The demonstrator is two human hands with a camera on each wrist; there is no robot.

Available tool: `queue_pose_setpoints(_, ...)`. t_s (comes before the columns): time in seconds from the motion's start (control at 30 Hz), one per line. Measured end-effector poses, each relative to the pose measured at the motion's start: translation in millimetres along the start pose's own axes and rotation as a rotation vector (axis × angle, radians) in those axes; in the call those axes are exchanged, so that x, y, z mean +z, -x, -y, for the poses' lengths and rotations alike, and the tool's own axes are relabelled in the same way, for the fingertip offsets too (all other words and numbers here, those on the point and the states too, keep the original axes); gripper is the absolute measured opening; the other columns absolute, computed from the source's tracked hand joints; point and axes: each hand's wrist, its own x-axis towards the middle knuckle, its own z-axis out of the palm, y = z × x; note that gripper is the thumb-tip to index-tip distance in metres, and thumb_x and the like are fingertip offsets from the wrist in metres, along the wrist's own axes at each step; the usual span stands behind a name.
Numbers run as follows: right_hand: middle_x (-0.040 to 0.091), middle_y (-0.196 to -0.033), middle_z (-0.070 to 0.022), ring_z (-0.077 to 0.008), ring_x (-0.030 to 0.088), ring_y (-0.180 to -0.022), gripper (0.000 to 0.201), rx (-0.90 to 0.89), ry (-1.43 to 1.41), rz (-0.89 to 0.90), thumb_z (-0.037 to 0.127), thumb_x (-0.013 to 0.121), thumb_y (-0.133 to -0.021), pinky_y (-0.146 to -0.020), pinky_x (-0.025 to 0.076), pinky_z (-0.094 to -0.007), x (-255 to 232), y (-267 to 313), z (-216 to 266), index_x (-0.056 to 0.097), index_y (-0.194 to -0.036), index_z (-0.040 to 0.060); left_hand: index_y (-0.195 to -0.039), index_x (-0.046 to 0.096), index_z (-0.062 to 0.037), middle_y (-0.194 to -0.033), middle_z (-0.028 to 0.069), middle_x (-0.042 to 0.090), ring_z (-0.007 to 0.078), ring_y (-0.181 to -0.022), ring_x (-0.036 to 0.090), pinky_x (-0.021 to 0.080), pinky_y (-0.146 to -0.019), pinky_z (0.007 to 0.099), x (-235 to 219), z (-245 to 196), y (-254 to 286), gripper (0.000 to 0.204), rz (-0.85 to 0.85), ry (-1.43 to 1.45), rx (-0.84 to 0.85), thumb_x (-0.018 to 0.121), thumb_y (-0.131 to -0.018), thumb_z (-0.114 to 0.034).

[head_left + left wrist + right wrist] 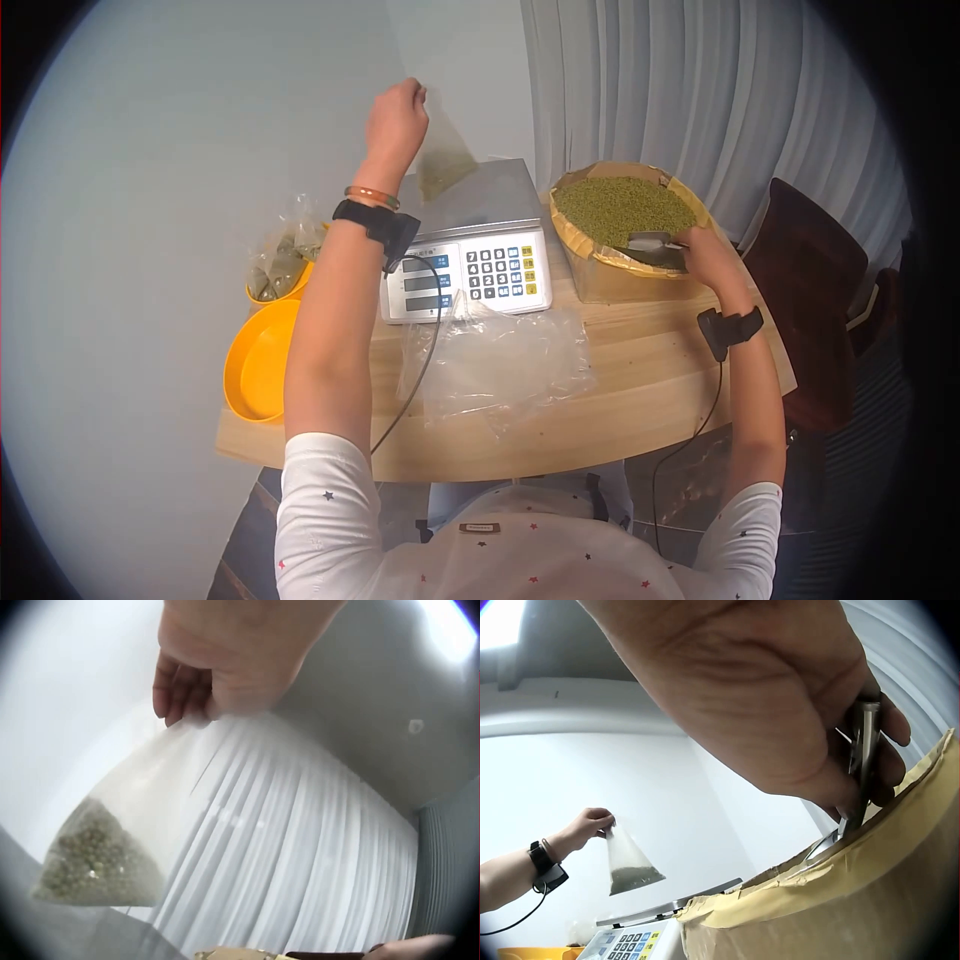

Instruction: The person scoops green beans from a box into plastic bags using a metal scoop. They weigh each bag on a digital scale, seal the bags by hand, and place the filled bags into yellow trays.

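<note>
From the head view, your left hand [396, 122] holds up a clear plastic bag [445, 175] toward 12 o'clock, by the silver-and-white digital scale [510, 255]. At 2 o'clock, your right hand [712, 262] works a metal scoop [650, 240] in the yellow-taped cardboard box [610, 282] of small green beans [620, 205].

The left wrist view shows your grip pinching the bag's top, beans at 7 o'clock.

In the right wrist view, your fingers curl round the scoop's handle. Scooping seems underway; lifting calls for a level scoop.
</note>
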Motion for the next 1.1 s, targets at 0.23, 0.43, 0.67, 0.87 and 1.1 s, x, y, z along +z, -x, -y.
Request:
queue_pose_setpoints(0.23,0.066,-0.103,-0.024,-0.0402,0.062,-0.103,0.028,-0.034,0.014,-0.012,-0.003,0.062,-0.08,-0.089,0.049,-0.0459,-1.1,0.5,-0.3,0.072,-0.106,0.0002,-0.096,0.067,-0.0042,-0.096,0.02,0.068,0.041,-0.091,0.065,0.053,-0.077,0.0512,24.1,34.5,27.9,0.02,0.377,-0.254,-0.143,0.053,-0.093,-0.019)
queue_pose_setpoints(0.43,0.064,-0.105,-0.0207,-0.0387,0.059,-0.105,0.026,-0.134,0.066,-0.17,0.003,0.067,-0.082,-0.092,0.048,-0.0455,-21.1,10.8,26.1,0.072,-0.107,0.0017,-0.104,0.065,-0.0061,-0.103,0.0181,0.065,0.0412,-0.093,0.065,0.054,-0.077,0.0509,4.8,18.6,54.6,0.019,0.256,-0.23,-0.098,0.054,-0.093,-0.017)
queue_pose_setpoints(0.67,0.062,-0.103,-0.0185,-0.0363,0.059,-0.101,0.023,-0.298,-0.16,-0.066,0.01,0.066,-0.085,-0.089,0.047,-0.0439,-23.4,25.7,91.9,0.071,-0.107,0.0016,-0.094,0.068,-0.0032,-0.091,0.0231,0.067,0.0403,-0.089,0.065,0.052,-0.074,0.0488,-33.4,-23.4,111.8,0.022,0.604,-0.191,-0.095,0.06,-0.091,-0.024)
queue_pose_setpoints(0.87,0.06,-0.097,-0.0163,-0.0325,0.058,-0.097,0.027,-0.505,-0.319,0.204,0.014,0.065,-0.088,-0.087,0.047,-0.0408,1.0,34.6,145.3,0.068,-0.113,0.0033,-0.084,0.069,-0.001,-0.086,0.0195,0.068,0.0385,-0.083,0.065,0.051,-0.072,0.0451,-55.4,-29.5,196.2,0.038,1.095,-0.158,-0.083,0.069,-0.086,-0.038)
queue_pose_setpoints(1.1,0.06,-0.115,-0.0129,-0.0304,0.057,-0.11,0.049,-0.605,-0.505,0.174,0.011,0.07,-0.084,-0.093,0.045,-0.0398,34.6,32.9,187.9,0.057,-0.132,0.007,-0.087,0.061,-0.0015,-0.082,0.0175,0.067,0.0358,-0.076,0.064,0.049,-0.068,0.0404,-61.1,-32.2,221.2,0.018,1.007,0.194,-0.124,0.068,-0.087,-0.018)
